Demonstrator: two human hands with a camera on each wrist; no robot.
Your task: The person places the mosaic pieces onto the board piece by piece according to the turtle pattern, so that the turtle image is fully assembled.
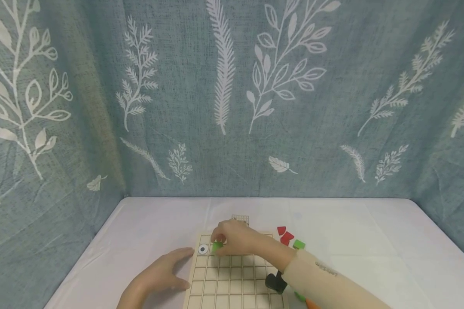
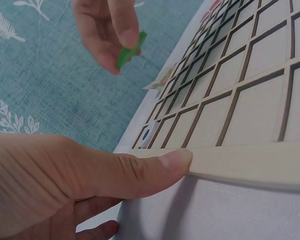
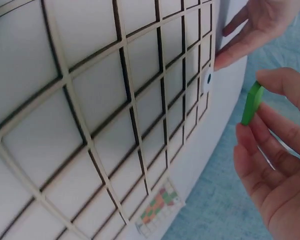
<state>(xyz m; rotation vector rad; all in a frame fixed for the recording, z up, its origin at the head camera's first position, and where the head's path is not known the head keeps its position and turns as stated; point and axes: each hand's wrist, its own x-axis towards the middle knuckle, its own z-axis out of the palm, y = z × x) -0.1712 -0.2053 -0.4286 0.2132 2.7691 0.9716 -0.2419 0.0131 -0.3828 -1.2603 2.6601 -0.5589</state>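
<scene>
Green piece [image 1: 218, 247]: up off the grid board [image 1: 236, 274], over its far left part; in the head view it appears just right of the eye piece. Both wrist views show it as a thin slab, seen nearly edge-on and apart from the board.

Right hand [image 1: 233, 237]: pinches the green piece between thumb and fingertips, reaching across the board from the right.

Eye piece [image 1: 203, 249]: white, with a dark round centre; sits in the leftmost column, second row from the far edge.

Board: pale, with raised strips marking off square cells; most cells in sight are bare. Near edge runs out of the head view.

Left hand [image 1: 160, 272]: fingers and thumb spread wide, nothing in grasp; thumb rests on the board's left rim, a fingertip at the same edge near the eye piece.

Patterned card [image 1: 240, 218]: small, gridded, just beyond the far edge; the right wrist view shows green and reddish-orange squares on it.

Right of the board: red pieces [image 1: 281, 230] in a loose cluster, a second green piece [image 1: 299, 244] near them. Lower down, an orange item [image 1: 312, 304], partly hidden by the sleeve [image 1: 328, 279]. Black object [image 1: 276, 283] by the right forearm; cannot tell what.

White-covered table [image 1: 363, 231] under everything; blue-green leaf-print cloth [image 1: 185, 86] behind.
</scene>
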